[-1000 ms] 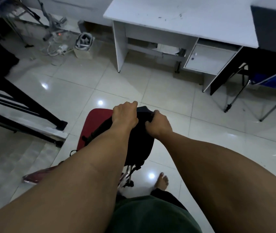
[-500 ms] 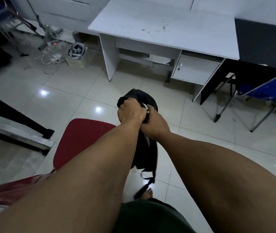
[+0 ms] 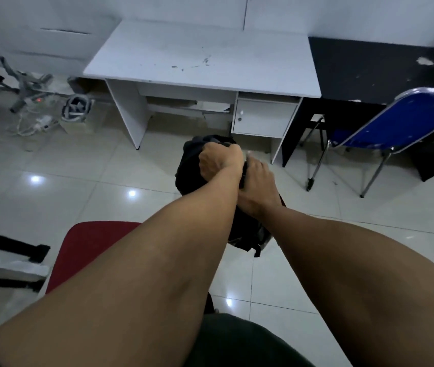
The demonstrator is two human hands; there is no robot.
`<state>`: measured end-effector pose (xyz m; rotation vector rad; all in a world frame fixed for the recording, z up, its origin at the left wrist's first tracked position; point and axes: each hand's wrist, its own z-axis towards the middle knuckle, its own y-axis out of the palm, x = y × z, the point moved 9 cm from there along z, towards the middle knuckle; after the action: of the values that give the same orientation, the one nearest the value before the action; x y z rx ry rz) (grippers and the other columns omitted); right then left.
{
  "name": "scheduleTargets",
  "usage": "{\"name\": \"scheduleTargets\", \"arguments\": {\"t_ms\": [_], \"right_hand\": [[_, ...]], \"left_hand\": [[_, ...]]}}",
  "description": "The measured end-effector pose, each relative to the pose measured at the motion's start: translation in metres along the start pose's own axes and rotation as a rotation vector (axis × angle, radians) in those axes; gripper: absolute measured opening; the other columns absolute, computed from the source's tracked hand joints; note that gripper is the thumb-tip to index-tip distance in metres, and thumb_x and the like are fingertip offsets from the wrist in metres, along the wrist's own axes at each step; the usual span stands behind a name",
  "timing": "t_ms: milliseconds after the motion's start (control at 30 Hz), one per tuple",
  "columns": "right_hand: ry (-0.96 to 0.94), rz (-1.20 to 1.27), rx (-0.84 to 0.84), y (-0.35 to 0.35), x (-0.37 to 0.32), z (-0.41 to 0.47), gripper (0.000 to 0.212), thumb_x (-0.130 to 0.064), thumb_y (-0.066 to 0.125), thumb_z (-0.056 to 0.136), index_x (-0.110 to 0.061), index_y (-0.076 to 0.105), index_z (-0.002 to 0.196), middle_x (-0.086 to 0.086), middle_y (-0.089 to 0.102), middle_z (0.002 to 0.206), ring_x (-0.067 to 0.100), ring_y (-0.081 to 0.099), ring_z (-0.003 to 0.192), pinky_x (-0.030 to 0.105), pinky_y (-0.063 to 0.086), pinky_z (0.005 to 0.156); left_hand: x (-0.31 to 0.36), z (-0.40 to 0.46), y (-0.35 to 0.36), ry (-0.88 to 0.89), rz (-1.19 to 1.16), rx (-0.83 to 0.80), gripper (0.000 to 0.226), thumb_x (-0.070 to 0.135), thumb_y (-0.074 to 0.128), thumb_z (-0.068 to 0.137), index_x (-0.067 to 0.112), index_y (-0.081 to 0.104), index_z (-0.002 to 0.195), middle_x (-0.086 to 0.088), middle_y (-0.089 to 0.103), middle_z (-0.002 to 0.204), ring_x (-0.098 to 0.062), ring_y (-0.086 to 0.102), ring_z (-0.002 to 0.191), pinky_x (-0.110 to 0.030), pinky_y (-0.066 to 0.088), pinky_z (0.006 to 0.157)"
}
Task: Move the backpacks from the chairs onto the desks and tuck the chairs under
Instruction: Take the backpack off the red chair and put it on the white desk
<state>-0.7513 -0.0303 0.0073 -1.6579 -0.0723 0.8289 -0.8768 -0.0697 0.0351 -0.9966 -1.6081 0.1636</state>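
A white tabletop point(image 3: 200, 51) spans the far wall, scuffed with dark marks, a black tabletop point(image 3: 369, 67) touching its right end. A blue folding chair point(image 3: 396, 123) stands before the black one; a red chair point(image 3: 91, 247) sits near left. The black backpack point(image 3: 189, 165) hangs above the floor, between the red chair and the white tabletop. The left hand point(image 3: 217, 161) and right hand point(image 3: 257, 181) are both clenched on its top. No readable writing shows anywhere.
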Motion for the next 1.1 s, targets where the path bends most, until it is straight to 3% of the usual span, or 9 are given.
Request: {"name": "scheduleTargets", "arguments": {"t_ms": [100,233,367,433,500,633,733,900,1100], "right_hand": [[0.084,-0.062,-0.047,-0.001,0.018,0.019,0.061,-0.038,0.059,0.089,-0.012,0.040,0.141,0.010,0.051,0.135,0.029,0.049,0.122,0.042,0.042,0.101],[0.179,0.087,-0.036,-0.007,0.028,0.049,0.003,-0.023,0.058,0.087,-0.021,0.059,0.089,-0.001,0.062,0.083,0.027,0.064,0.084,0.035,0.047,0.064],[0.246,0.062,0.064,-0.019,0.037,0.085,0.010,-0.010,0.059,0.081,-0.017,0.064,0.086,0.008,0.066,0.084,0.032,0.063,0.081,0.030,0.043,0.064],[0.255,0.061,0.070,-0.024,0.045,0.104,0.018,-0.006,0.058,0.080,-0.017,0.067,0.090,0.008,0.066,0.083,0.033,0.064,0.084,0.029,0.042,0.067],[0.246,0.060,0.064,-0.029,0.051,0.122,0.018,-0.007,0.058,0.082,-0.018,0.068,0.092,0.005,0.064,0.082,0.033,0.063,0.086,0.028,0.041,0.068],[0.203,0.048,0.096,-0.048,0.051,0.167,0.022,-0.007,0.058,0.077,-0.017,0.070,0.092,0.008,0.071,0.086,0.033,0.064,0.088,0.033,0.051,0.074],[0.217,0.065,0.154,-0.070,0.059,0.195,0.034,-0.003,0.054,0.071,-0.018,0.073,0.095,0.008,0.072,0.087,0.032,0.066,0.088,0.035,0.055,0.076],[0.306,0.126,0.264,-0.097,0.085,0.225,0.044,0.001,0.054,0.071,-0.022,0.073,0.105,0.007,0.072,0.095,0.030,0.066,0.092,0.034,0.056,0.083],[0.348,0.176,0.414,-0.153,0.120,0.275,0.044,0.002,0.052,0.077,-0.019,0.064,0.114,0.008,0.067,0.100,0.032,0.063,0.094,0.033,0.048,0.077]], "left_hand": [[0.009,-0.005,0.023,-0.004,0.021,-0.002,0.029,0.033,0.059,0.086,0.013,0.065,0.106,-0.009,0.070,0.106,-0.029,0.066,0.097,-0.035,0.050,0.082],[0.021,0.012,0.042,0.061,0.160,0.053,0.026,0.041,0.056,0.083,0.018,0.063,0.094,-0.005,0.070,0.097,-0.027,0.062,0.098,-0.043,0.031,0.094],[0.044,0.047,0.033,0.412,0.278,0.131,0.039,0.049,0.033,0.082,0.023,0.061,0.075,-0.004,0.064,0.082,-0.024,0.052,0.089,-0.043,0.031,0.089],[0.060,0.074,0.023,0.623,0.281,0.169,0.020,0.038,0.039,0.080,0.023,0.051,0.078,-0.001,0.056,0.081,-0.023,0.046,0.087,-0.040,0.033,0.084],[0.070,0.106,0.023,0.731,0.344,0.094,0.021,0.023,0.049,0.074,0.021,0.049,0.094,-0.002,0.054,0.097,-0.025,0.046,0.097,-0.039,0.034,0.086],[0.085,0.158,0.062,0.762,0.520,-0.256,0.072,0.010,0.055,0.074,0.027,0.037,0.142,-0.005,0.034,0.148,-0.029,0.031,0.135,-0.045,0.029,0.108],[0.098,0.172,0.102,0.776,0.608,-0.456,0.070,0.012,0.051,0.086,0.031,0.030,0.149,-0.002,0.009,0.163,-0.026,0.009,0.149,-0.049,0.012,0.119],[0.152,0.182,0.124,0.849,0.486,-0.369,0.023,0.017,0.049,0.097,0.023,0.050,0.119,-0.008,0.062,0.121,-0.032,0.054,0.116,-0.047,0.036,0.102],[0.253,0.176,0.147,1.032,0.317,-0.179,0.024,0.011,0.043,0.090,0.021,0.047,0.112,-0.006,0.061,0.093,-0.030,0.056,0.090,-0.037,0.043,0.064]]}}
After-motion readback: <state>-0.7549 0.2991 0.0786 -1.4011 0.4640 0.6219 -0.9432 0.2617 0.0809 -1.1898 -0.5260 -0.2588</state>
